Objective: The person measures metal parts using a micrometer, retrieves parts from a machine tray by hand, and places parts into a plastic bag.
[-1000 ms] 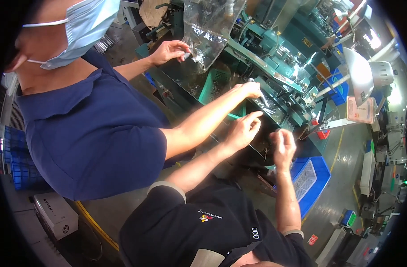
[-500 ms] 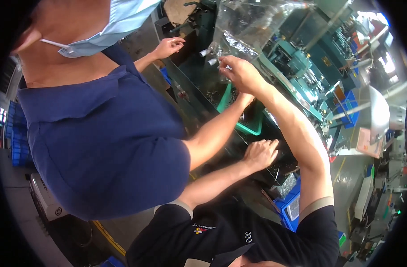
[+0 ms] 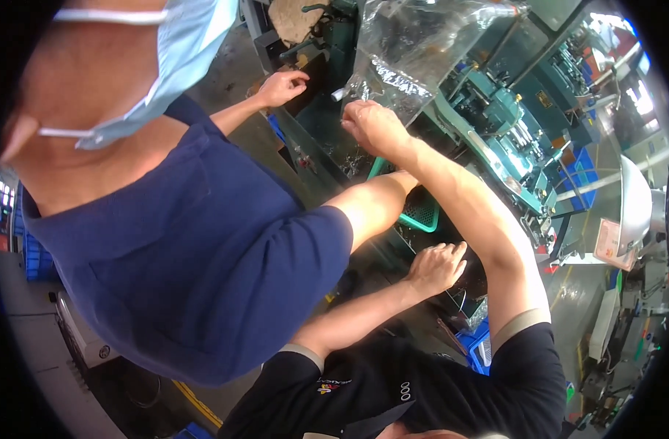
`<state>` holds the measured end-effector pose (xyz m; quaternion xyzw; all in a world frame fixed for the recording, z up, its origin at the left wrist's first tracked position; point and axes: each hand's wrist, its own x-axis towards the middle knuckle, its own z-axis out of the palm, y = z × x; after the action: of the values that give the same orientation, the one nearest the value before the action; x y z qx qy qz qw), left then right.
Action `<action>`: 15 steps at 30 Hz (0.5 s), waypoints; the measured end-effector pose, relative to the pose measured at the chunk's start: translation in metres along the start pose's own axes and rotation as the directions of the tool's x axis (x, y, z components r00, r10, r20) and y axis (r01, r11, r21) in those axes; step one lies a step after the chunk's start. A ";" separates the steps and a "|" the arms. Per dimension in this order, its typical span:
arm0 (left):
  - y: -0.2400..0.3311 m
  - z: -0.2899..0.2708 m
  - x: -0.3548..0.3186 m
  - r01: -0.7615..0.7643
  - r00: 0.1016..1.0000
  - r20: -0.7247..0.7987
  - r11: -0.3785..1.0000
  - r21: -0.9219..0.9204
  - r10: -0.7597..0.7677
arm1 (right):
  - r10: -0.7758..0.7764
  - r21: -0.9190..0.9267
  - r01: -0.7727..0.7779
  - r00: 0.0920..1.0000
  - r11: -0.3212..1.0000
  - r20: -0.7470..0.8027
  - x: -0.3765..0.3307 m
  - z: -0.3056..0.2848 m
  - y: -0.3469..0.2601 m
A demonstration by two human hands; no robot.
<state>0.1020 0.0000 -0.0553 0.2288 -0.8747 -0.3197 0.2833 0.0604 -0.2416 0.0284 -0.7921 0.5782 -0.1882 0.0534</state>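
My right hand (image 3: 377, 126) is raised beside a clear plastic sheet (image 3: 404, 55), with its fingers curled inward. A white-tipped nozzle (image 3: 339, 95) shows just past its fingers. What the fingers hold is hidden. Below, my left hand (image 3: 437, 268) lies on the dark machine bed with its fingers stretched out and nothing in them. Between my arms is a green perforated basket (image 3: 419, 224), partly covered by a co-worker's forearm (image 3: 375, 208). That forearm passes under mine, and its hand is out of sight.
A co-worker in a navy shirt (image 3: 203, 263) stands close on the left, the other hand (image 3: 285, 88) held over the machine's far side. Green machinery (image 3: 495, 110) stands at the right. A blue bin (image 3: 475, 344) is beside my right elbow, and a white lamp shade (image 3: 633, 208) hangs farther right.
My right hand has moved slightly left and its fingers have closed near the nozzles, covering one. The co-worker has leaned in, reaching farther under my arm. My left hand stays on the machine bed.
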 end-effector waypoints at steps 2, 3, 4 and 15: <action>-0.001 -0.001 0.000 0.004 1.000 -0.006 1.000 -0.006 -0.004 | -0.024 0.161 0.046 0.991 0.986 -0.135 -0.013 -0.015 -0.010; -0.002 -0.002 0.000 0.028 0.999 0.034 1.000 0.012 -0.029 | -0.021 0.160 0.043 0.990 0.986 -0.139 -0.025 -0.023 -0.016; -0.002 -0.003 0.000 0.050 0.996 0.068 0.998 0.032 -0.052 | 0.060 0.285 -0.006 0.981 0.959 -0.182 -0.040 -0.033 -0.019; -0.003 -0.009 -0.005 0.022 0.996 0.085 0.999 0.037 -0.025 | 0.064 0.197 -0.032 0.986 0.980 -0.157 -0.065 -0.045 -0.010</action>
<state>0.1120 -0.0027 -0.0538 0.2301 -0.8889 -0.3167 0.2380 0.0362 -0.1709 0.0579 -0.7509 0.5786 -0.3061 0.0876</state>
